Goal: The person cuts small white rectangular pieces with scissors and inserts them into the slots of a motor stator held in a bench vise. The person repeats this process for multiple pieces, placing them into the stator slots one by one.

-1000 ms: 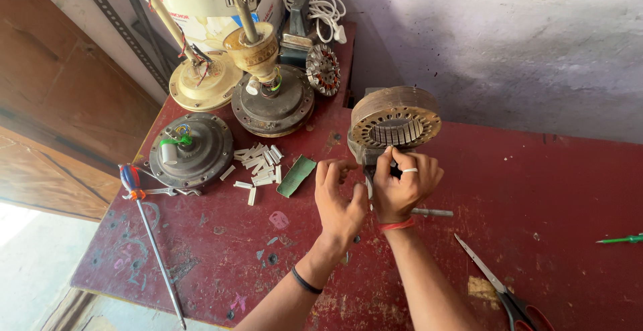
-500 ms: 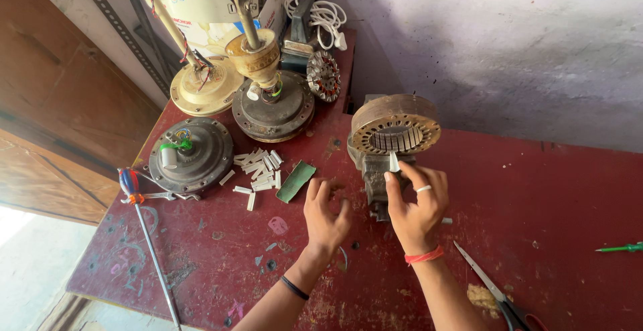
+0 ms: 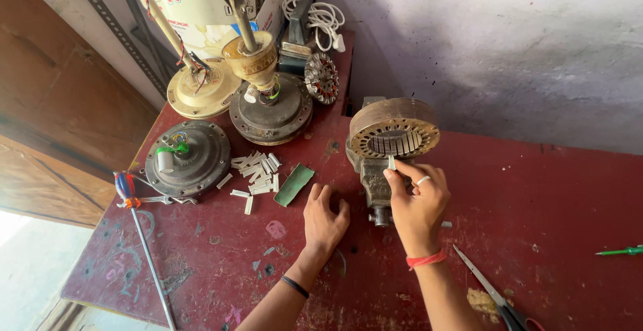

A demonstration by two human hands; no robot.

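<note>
Stator [image 3: 394, 130]: round, slotted, brown metal ring, clamped atop a small vise [image 3: 372, 178] near the back of the red table [image 3: 536, 197], just before the grey wall [image 3: 502, 43].

Paper slip [image 3: 391, 162]: small, pale, upright at the stator's front rim, pinched between thumb and forefinger of the right hand [image 3: 418, 204]. Other fingers curled loosely; a ring on one, red band at the wrist.

Left hand [image 3: 324, 218]: palm down, flat on the table just left of the vise, fingers spread, holding nothing. Dark band on the wrist.

Green card [image 3: 293, 185]: lying flat, just up-left of the left hand.

Pile of slips [image 3: 258, 172]: white cut pieces, scattered beside the green card.

Fan motor [image 3: 187, 158]: dark, round, with green and white wiring on top, left of the pile.

Second motor [image 3: 271, 100]: dark, with tan shaft housing, behind the pile. Cream canopy [image 3: 199, 88] to its left; small wound rotor [image 3: 321, 78] to its right, leaning upright.

White cord [image 3: 321, 17]: coiled, at the back corner.

Screwdriver [image 3: 144, 244]: long shaft, red and blue handle, at the left edge.

Scissors [image 3: 492, 291]: lying right of the right forearm.

Green tool [image 3: 619, 251]: at the far right edge, only partly in view.
</note>
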